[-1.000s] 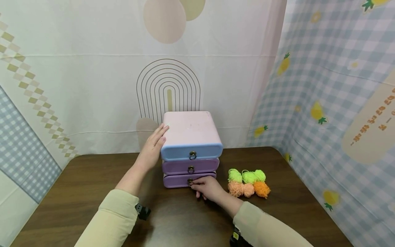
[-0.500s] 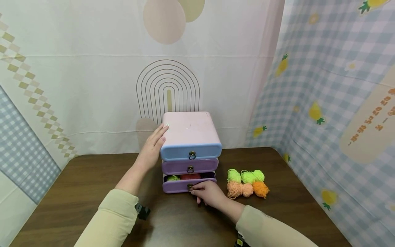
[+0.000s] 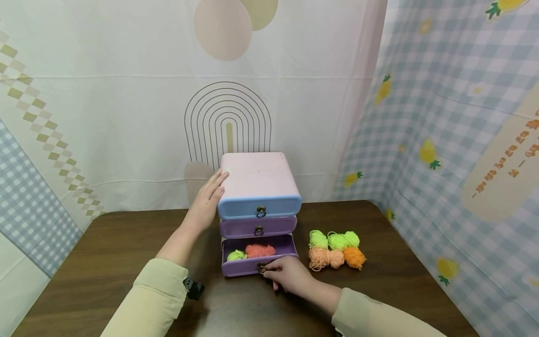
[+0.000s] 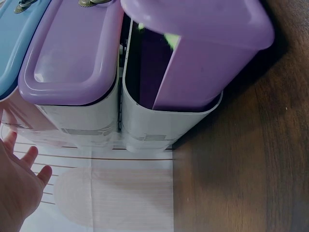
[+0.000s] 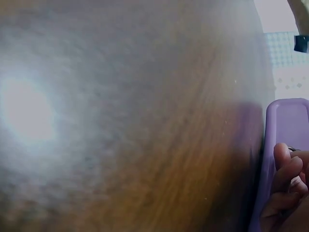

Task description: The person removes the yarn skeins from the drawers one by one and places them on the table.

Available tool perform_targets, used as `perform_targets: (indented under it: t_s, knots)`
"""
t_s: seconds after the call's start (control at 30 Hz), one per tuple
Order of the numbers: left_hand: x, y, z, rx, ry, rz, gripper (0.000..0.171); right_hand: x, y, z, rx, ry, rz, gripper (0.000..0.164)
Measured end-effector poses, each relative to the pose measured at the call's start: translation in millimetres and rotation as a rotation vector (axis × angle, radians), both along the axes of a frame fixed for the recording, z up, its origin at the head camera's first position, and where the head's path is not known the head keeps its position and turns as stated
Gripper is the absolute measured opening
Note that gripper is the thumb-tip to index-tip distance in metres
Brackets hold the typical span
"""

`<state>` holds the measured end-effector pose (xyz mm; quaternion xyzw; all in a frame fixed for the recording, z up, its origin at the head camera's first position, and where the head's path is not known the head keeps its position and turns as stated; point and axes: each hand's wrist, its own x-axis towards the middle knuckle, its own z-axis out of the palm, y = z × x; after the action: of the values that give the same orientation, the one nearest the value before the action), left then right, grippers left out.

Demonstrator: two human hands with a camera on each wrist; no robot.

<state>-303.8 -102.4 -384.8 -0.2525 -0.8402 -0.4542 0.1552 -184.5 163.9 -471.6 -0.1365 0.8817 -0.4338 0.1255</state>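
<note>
A small chest of three drawers (image 3: pixel 257 175) with a pale pink top stands at the back of the table. Its bottom purple drawer (image 3: pixel 240 268) is pulled out, showing a green yarn ball (image 3: pixel 236 255) and a red yarn bundle (image 3: pixel 260 251) inside. My right hand (image 3: pixel 290 275) pinches the ring pull (image 3: pixel 261 267) on that drawer's front. Against the chest's upper left side rests my left hand (image 3: pixel 206 201), its fingers extended. In the left wrist view the drawer (image 4: pixel 203 72) juts from its grey-white casing. Above it, the blue drawer (image 3: pixel 240 208) and middle purple drawer (image 3: pixel 240 227) are closed.
On the brown table (image 3: pixel 139 243), right of the chest, lie several yarn balls: a green row (image 3: pixel 337 240) behind, peach ones (image 3: pixel 320 258) and an orange one (image 3: pixel 354 258) in front. A patterned cloth (image 3: pixel 134 117) hangs right behind the chest.
The bottom drawer has slid toward me from nearly closed, uncovering the yarn inside. My right hand has moved back with its ring pull, while the left hand has stayed on the chest.
</note>
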Motion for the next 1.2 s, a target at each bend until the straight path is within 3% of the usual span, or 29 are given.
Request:
perform_targets:
  t_s: [0.3, 0.67, 1.2]
  knots:
    - [0.6, -1, 0.0, -0.001, -0.003, 0.001, 0.048, 15.7, 2, -0.8, -0.006, 0.001, 0.0, 0.014]
    - [0.8, -1, -0.6, 0.006, -0.001, 0.004, 0.047, 28.9, 3, -2.8, 0.002, 0.065, 0.013, 0.013]
    - [1.1, 0, -0.4, 0.013, 0.011, -0.002, 0.048, 41.5, 3, -2.9, -0.044, 0.045, 0.014, 0.013]
